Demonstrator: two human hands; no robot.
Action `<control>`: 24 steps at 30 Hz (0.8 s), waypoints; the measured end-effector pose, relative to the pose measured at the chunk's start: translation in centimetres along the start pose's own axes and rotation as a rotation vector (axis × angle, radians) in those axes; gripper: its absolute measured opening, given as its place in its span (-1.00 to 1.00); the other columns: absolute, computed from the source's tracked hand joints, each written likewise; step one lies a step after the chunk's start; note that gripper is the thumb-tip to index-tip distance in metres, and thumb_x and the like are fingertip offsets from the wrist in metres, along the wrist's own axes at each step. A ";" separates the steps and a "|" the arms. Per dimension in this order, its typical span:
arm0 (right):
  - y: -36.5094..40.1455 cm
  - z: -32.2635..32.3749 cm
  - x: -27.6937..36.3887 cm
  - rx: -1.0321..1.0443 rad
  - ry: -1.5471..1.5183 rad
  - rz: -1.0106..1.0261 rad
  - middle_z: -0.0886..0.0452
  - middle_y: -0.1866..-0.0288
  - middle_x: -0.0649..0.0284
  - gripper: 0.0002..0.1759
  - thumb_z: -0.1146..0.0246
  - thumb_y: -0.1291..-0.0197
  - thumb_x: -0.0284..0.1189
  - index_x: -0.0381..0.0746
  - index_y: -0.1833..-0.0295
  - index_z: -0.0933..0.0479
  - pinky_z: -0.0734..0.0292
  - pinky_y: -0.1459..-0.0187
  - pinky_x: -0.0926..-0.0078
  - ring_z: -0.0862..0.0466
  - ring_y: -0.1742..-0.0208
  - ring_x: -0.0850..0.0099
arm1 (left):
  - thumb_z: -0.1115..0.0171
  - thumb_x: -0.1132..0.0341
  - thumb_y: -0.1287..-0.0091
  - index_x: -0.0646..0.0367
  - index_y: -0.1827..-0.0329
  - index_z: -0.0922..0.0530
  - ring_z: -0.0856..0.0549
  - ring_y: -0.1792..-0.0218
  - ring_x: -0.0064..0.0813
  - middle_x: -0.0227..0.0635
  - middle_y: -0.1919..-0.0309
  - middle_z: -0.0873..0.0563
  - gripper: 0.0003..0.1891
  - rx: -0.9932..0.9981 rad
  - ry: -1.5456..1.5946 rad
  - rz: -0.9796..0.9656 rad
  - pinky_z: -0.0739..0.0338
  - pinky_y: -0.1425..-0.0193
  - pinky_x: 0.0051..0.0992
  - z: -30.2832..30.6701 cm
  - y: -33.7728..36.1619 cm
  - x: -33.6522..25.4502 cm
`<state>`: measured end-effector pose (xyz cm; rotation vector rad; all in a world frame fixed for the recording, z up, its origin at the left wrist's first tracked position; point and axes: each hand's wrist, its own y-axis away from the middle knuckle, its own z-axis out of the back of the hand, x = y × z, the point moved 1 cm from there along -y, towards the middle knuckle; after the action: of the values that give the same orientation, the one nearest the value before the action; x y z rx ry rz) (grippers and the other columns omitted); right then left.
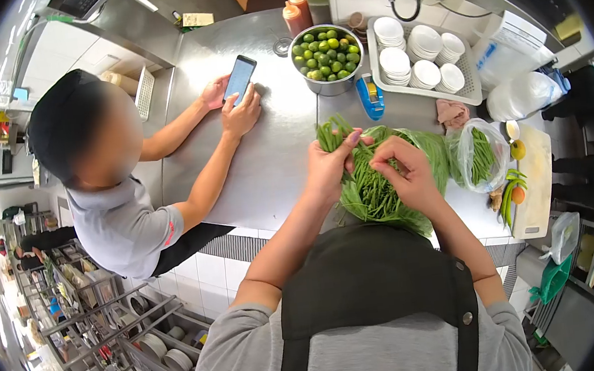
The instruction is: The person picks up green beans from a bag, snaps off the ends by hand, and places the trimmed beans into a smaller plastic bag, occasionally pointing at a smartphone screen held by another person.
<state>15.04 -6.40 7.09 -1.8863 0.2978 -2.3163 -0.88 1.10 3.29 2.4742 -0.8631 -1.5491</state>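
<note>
My left hand (327, 171) is closed around a small bunch of green beans (333, 133), their ends sticking up past the fingers. Close by on the right, my right hand (405, 168) is curled in a pinch; anything between its fingertips is too small to make out. Below both hands, a heap of long green beans (375, 191) lies in an opened green plastic bag (434, 149) at the counter's near edge. To the right stands a clear plastic bag (497, 155) with more green beans inside.
A co-worker (125, 223) on the left leans on the steel counter (273, 127), holding a phone (238, 80). Behind the beans are a pot of limes (326, 57), a blue tape dispenser (371, 100) and a tray (470, 86) of stacked white lids. A cutting board (534, 184) lies at right.
</note>
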 end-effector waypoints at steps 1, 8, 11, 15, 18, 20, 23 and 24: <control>0.0 -0.2 0.2 0.010 -0.007 -0.005 -0.60 0.28 0.22 -0.90 -0.35 -0.23 -0.67 -0.33 0.22 -0.56 -0.53 -0.02 0.41 -0.62 0.26 0.36 | -0.37 0.38 -0.44 0.28 0.01 -0.67 -0.44 0.61 -0.75 -0.19 0.19 -0.83 -0.82 0.010 0.038 0.042 -0.30 0.54 -0.67 0.4 -0.2 0.5; 1.9 1.5 -1.8 0.246 0.152 -0.304 -0.54 0.37 0.25 -0.94 -0.37 -0.18 -0.63 -0.34 0.28 -0.60 -0.50 0.22 0.42 -0.57 0.33 0.40 | -0.36 0.29 -0.47 0.26 -0.19 -0.59 -0.60 0.36 -0.67 -0.24 0.07 -0.80 -0.67 0.079 0.204 0.258 -0.50 0.33 -0.65 2.1 -0.7 2.5; 4.0 1.9 -4.2 0.348 0.307 -0.353 -0.56 0.32 0.21 -0.95 -0.34 -0.18 -0.65 -0.33 0.26 -0.62 -0.52 0.20 0.41 -0.59 0.31 0.35 | -0.34 0.27 -0.49 0.26 -0.21 -0.57 -0.68 0.27 -0.61 -0.23 0.06 -0.79 -0.66 0.092 0.261 0.262 -0.57 0.23 -0.60 2.8 -0.7 2.4; 5.1 1.9 -5.3 0.286 0.306 -0.360 -0.60 0.18 0.19 -0.90 -0.29 -0.28 -0.64 -0.32 0.13 -0.70 -0.56 0.12 0.41 -0.62 0.24 0.37 | -0.36 0.33 -0.47 0.27 -0.15 -0.61 -0.74 0.22 -0.56 -0.22 0.12 -0.82 -0.71 0.156 0.286 0.305 -0.61 0.20 -0.54 2.5 -0.4 2.0; 5.0 2.4 -6.7 0.101 -0.003 -0.496 -0.67 0.01 0.22 -0.70 -0.21 -0.50 -0.35 -0.30 -0.18 -0.64 -0.58 0.07 0.44 -0.62 0.17 0.44 | -0.34 0.30 -0.49 0.25 -0.20 -0.57 -0.79 0.14 -0.44 -0.22 0.07 -0.80 -0.68 0.355 0.103 0.330 -0.61 0.18 -0.49 2.2 -0.1 3.2; 4.2 2.2 -5.8 0.009 -0.277 -0.499 -0.67 -0.13 0.18 -0.50 -0.10 -0.57 -0.15 -0.29 -0.38 -0.49 -0.57 -0.01 0.43 -0.63 0.07 0.45 | -0.34 0.32 -0.48 0.26 -0.20 -0.56 -0.81 0.14 -0.40 -0.21 0.10 -0.80 -0.68 0.455 0.086 0.362 -0.61 0.21 -0.49 0.2 1.4 3.1; 2.8 2.0 -3.4 0.008 -0.421 -0.480 -0.63 -0.30 0.08 -0.28 0.02 -0.60 0.07 -0.27 -0.56 -0.28 -0.51 -0.21 0.40 -0.65 -0.17 0.35 | -0.34 0.37 -0.47 0.29 -0.21 -0.52 -0.83 0.15 -0.33 -0.18 0.14 -0.80 -0.67 0.579 0.070 0.460 -0.66 0.21 -0.44 -1.4 2.3 5.0; 2.4 1.5 -2.6 0.000 -0.424 -0.469 -0.64 -0.29 0.09 -0.32 0.01 -0.60 0.02 -0.29 -0.53 -0.34 -0.49 -0.25 0.40 -0.64 -0.20 0.34 | -0.35 0.39 -0.47 0.30 -0.20 -0.51 -0.83 0.15 -0.31 -0.16 0.15 -0.79 -0.67 0.618 0.067 0.503 -0.69 0.20 -0.42 -1.8 2.6 5.2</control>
<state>17.03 -8.25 4.35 -2.5997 -0.2174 -2.0587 1.28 -4.08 0.99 2.3279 -2.0041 -1.1297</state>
